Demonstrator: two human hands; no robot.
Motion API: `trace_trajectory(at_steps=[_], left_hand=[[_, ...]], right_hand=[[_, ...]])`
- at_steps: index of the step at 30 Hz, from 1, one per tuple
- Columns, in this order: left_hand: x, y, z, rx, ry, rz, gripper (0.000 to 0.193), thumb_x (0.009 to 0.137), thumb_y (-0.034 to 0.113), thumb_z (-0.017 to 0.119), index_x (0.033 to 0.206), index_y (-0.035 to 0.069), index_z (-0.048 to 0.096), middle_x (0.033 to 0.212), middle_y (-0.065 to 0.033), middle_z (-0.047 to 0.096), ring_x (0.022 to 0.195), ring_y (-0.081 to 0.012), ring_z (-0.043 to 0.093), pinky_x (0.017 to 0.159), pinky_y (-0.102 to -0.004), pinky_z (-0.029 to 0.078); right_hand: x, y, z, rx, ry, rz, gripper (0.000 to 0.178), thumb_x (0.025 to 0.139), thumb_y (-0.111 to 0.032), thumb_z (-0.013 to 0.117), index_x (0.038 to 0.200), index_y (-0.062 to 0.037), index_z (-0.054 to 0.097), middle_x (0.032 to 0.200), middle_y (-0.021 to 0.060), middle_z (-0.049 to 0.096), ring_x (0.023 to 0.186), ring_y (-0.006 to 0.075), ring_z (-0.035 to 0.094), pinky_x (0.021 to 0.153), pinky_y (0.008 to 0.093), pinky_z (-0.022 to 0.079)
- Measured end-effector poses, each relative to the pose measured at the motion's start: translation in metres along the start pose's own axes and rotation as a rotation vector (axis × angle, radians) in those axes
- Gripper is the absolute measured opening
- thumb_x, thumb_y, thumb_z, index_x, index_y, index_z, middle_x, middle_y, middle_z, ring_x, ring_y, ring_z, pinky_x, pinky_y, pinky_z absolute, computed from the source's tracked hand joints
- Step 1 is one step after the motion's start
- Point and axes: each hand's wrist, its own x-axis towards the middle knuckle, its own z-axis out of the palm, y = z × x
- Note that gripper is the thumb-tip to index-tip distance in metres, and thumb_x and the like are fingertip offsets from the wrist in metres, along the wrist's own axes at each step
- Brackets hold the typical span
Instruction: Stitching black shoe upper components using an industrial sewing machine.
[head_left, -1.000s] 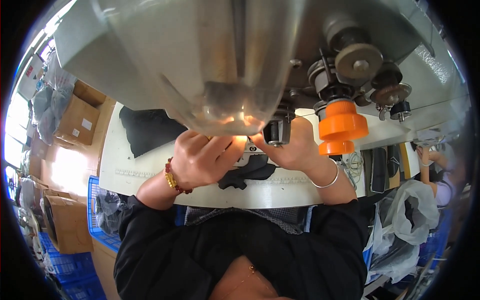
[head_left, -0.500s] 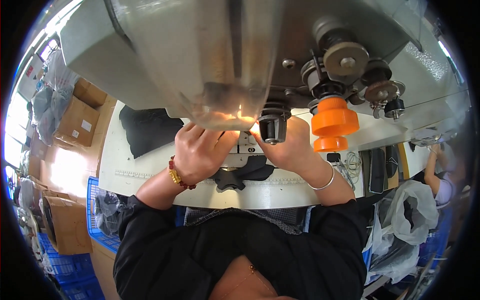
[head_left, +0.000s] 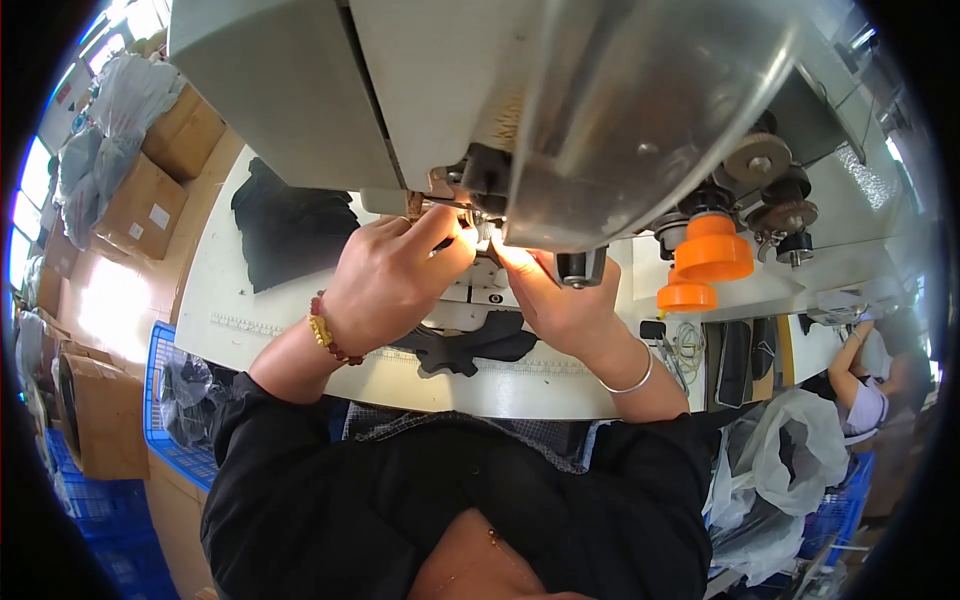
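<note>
Both hands are raised to the lit needle area of a sewing machine (head_left: 440, 80). My left hand (head_left: 385, 275), with a red and yellow bead bracelet at its wrist, has thumb and forefinger pinched beside the needle parts; what lies between them is too small to make out. My right hand (head_left: 570, 305), wearing a silver bangle, reaches in from the other side, thumb and fingertips close together near the needle. The machine's clear guard (head_left: 620, 140) partly covers it, and its hold is hidden. Below the hands, a cut black fabric piece (head_left: 475, 345) lies on the machine table.
Black fabric pieces (head_left: 290, 230) lie at the table's far left. Orange knobs (head_left: 712, 248) jut from the machine at right. A blue basket (head_left: 160, 390) stands at the left, cardboard boxes (head_left: 140, 215) beyond. White plastic bags (head_left: 790, 450) and another person's arm (head_left: 850, 365) are at right.
My view has shifted, so the machine's guard and knobs appear further right. My left thumb and forefinger have come up into a pinch at the needle. The black fabric stays on the table.
</note>
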Motion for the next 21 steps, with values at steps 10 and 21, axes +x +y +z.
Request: trace_trajectory(at_steps=[10, 21], left_hand=[[-0.002, 0.017, 0.004, 0.085, 0.033, -0.141, 0.017, 0.073, 0.008, 0.073, 0.087, 0.006, 0.064, 0.085, -0.0046, 0.055, 0.066, -0.0198, 0.06, 0.057, -0.0332, 0.05], [-0.002, 0.012, 0.0, 0.058, 0.077, -0.142, 0.011, 0.073, 0.01, 0.073, 0.081, 0.008, 0.065, 0.083, -0.0041, 0.063, 0.07, -0.0217, 0.063, 0.059, -0.0341, 0.052]], right_hand=[[-0.002, 0.0, 0.002, -0.028, -0.008, 0.018, 0.036, 0.071, -0.002, 0.072, 0.107, -0.0086, 0.071, 0.092, 0.0028, 0.071, 0.077, 0.0193, 0.067, 0.063, 0.0305, 0.052], [0.011, -0.015, -0.024, -0.052, 0.025, 0.0, 0.033, 0.07, -0.001, 0.073, 0.103, -0.0072, 0.072, 0.081, 0.002, 0.066, 0.06, 0.018, 0.058, 0.051, 0.0298, 0.044]])
